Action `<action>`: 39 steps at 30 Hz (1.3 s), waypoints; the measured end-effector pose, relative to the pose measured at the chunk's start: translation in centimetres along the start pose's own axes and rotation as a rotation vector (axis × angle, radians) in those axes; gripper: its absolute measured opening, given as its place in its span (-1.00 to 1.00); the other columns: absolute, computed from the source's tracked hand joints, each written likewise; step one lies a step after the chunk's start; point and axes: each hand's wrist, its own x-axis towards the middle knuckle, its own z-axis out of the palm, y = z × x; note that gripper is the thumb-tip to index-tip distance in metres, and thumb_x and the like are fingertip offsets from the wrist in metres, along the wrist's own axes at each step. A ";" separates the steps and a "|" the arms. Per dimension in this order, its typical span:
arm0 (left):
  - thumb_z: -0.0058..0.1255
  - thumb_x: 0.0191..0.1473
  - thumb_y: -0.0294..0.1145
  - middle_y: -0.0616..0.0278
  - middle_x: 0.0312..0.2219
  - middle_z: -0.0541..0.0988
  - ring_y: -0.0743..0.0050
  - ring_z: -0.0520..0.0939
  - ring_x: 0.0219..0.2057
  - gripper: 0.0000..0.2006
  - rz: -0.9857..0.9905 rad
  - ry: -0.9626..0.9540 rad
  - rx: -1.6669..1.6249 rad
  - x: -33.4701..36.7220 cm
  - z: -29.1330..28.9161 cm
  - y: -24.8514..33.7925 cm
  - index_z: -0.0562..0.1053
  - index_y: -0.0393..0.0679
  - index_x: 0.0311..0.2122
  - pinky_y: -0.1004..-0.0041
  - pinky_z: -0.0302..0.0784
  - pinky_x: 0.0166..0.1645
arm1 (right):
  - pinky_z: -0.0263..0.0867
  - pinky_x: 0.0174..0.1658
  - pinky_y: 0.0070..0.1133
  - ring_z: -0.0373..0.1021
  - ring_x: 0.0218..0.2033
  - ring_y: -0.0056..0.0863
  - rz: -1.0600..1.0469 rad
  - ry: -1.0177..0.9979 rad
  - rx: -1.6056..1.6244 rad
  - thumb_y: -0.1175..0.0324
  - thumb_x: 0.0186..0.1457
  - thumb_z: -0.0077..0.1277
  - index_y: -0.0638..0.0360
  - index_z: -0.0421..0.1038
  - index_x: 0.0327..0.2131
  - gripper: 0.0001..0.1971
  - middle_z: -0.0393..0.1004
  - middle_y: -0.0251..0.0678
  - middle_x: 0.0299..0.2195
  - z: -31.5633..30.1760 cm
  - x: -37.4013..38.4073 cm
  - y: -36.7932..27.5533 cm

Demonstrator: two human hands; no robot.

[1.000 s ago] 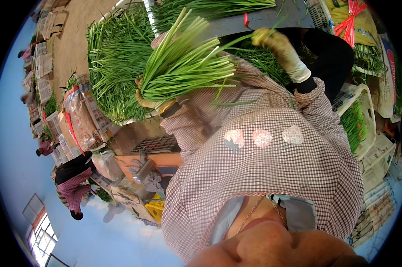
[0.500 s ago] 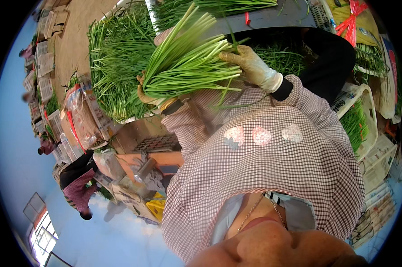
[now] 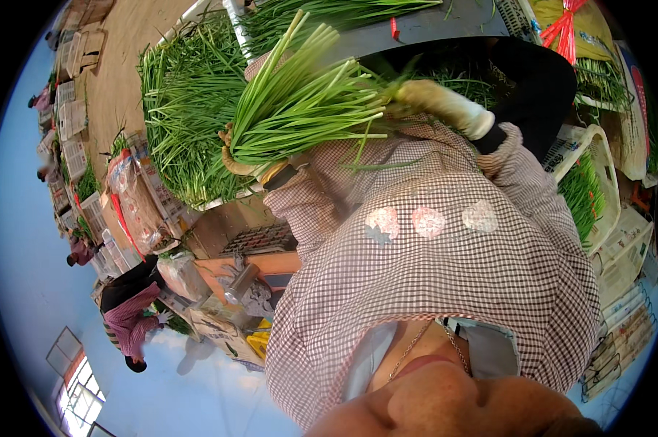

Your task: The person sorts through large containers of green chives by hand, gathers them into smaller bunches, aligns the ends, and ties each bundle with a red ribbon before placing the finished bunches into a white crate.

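My left hand (image 3: 236,156), in a dirty glove, is closed round a thick bunch of garlic chives (image 3: 300,109). The pale stem ends fan out up and to the right, and some loose blades hang below them. My right hand (image 3: 434,103), in a whitish glove browned at the fingers, is just right of the stem ends. Motion smears its fingers, and a blurred wisp of green shows at their tips. Whether they grip it I cannot tell. Left of the bunch lies a big heap of chives (image 3: 191,109) in a white-framed crate.
More chives lie on a grey surface (image 3: 423,33) at the top. A white crate (image 3: 609,175) with greens stands at right, below a yellow sack (image 3: 584,33) tied with red ribbon. At left are wrapped bundles (image 3: 134,193), crates and a bending person (image 3: 132,317).
My right hand has moved right and slightly down, away from the stem ends, and is now blurred. My left hand keeps the bunch nearly in place. The person at left has shifted slightly.
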 end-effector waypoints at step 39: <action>-0.10 0.12 -0.38 0.07 -0.16 0.62 0.16 0.64 -0.08 -0.70 -0.115 -0.139 0.112 0.6 -3.2 3.0 0.56 -0.22 -0.09 0.06 0.55 0.11 | 0.46 -0.10 -0.37 0.55 -0.14 -0.18 0.292 0.142 -1.430 0.02 0.23 0.08 0.25 0.45 0.09 -0.47 0.58 -0.05 -0.08 -6.4 -7.2 4.8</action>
